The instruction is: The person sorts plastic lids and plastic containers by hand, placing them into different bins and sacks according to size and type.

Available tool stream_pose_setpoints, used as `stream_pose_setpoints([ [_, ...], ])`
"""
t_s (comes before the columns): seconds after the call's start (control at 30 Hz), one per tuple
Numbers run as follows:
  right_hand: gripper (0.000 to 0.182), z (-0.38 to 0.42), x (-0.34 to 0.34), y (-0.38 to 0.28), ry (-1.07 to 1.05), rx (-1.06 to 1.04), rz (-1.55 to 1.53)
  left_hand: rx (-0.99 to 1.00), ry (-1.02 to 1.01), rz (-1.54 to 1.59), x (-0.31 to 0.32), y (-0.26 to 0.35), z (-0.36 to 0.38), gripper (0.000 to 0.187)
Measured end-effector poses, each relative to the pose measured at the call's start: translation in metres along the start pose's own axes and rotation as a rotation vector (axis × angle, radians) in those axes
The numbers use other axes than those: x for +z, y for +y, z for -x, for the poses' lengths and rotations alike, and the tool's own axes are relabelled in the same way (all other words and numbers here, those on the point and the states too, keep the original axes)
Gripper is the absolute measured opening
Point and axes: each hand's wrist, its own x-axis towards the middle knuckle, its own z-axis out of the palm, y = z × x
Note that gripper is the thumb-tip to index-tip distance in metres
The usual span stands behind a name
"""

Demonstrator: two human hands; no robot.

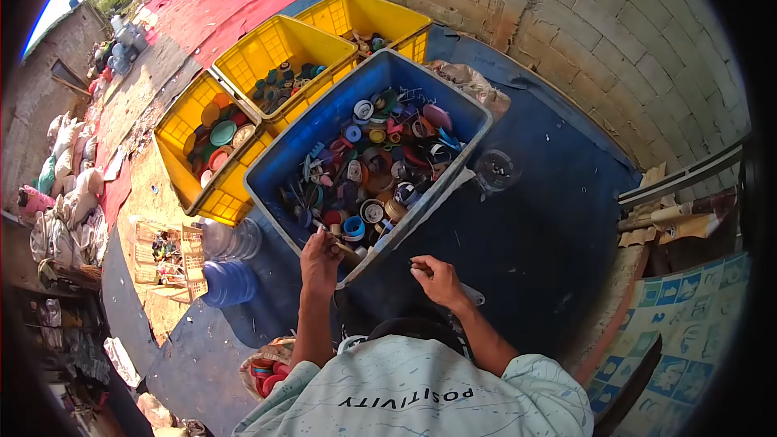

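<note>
My left hand (320,263) is at the near left edge of the large blue bin (271,146), its fingers pinched round a small whitish piece. To its right, my right hand (437,279) is just outside the bin's near edge, over the dark blue mat, with its fingers closed on a small dark piece. Inside the blue bin lie several mixed plastic caps and lids (376,182) in many colours. A bright blue cap (354,227) and a white ring-shaped cap (372,211) lie near my left hand.
Yellow crates (231,209) with sorted lids stand beyond and left of the bin. A beige basket (194,263) sits left by a blue water jug (229,283). A clear round container (495,170) lies right of the bin. A block wall (599,48) runs behind.
</note>
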Motion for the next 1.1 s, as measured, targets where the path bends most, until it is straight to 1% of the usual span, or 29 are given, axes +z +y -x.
stream_pose_setpoints([
  [0.13,0.023,-0.018,-0.08,0.014,0.255,0.05,-0.112,-0.073,0.073,-0.02,0.035,-0.042,0.003,0.015],
  [0.27,0.02,-0.053,-0.119,0.029,0.397,0.024,-0.199,-0.023,0.155,-0.026,0.04,-0.05,-0.01,0.014],
  [0.4,0.02,-0.089,-0.129,0.019,0.318,0.029,-0.292,0.031,0.237,-0.03,0.04,-0.049,-0.041,0.013],
  [0.47,0.019,-0.109,-0.128,0.013,0.259,0.013,-0.286,0.067,0.319,-0.008,0.04,-0.046,-0.067,0.012],
  [0.5,0.019,-0.12,-0.127,0.01,0.232,0.007,-0.281,0.09,0.328,-0.036,0.038,-0.046,-0.081,0.012],
  [0.57,0.02,-0.145,-0.127,0.007,0.166,-0.026,-0.214,0.125,0.342,-0.088,0.038,-0.044,-0.11,0.012],
  [0.7,0.022,-0.196,-0.13,-0.013,0.027,-0.074,-0.088,0.086,0.412,-0.113,0.055,-0.036,-0.157,0.013],
  [0.8,0.022,-0.234,-0.131,-0.04,-0.058,-0.099,-0.025,0.102,0.411,-0.135,0.054,-0.036,-0.187,0.016],
  [0.9,0.022,-0.277,-0.123,-0.037,-0.097,-0.115,0.031,0.108,0.445,-0.112,0.055,-0.038,-0.196,0.017],
  [0.97,0.021,-0.313,-0.102,-0.036,-0.18,-0.02,0.093,0.112,0.508,-0.054,0.051,-0.04,-0.195,0.018],
  [1.0,0.021,-0.326,-0.091,-0.029,-0.243,-0.009,0.119,0.099,0.527,-0.042,0.048,-0.042,-0.194,0.019],
  [1.1,0.024,-0.368,-0.051,0.008,-0.416,0.04,0.237,0.122,0.58,-0.009,0.041,-0.048,-0.183,0.018],
])
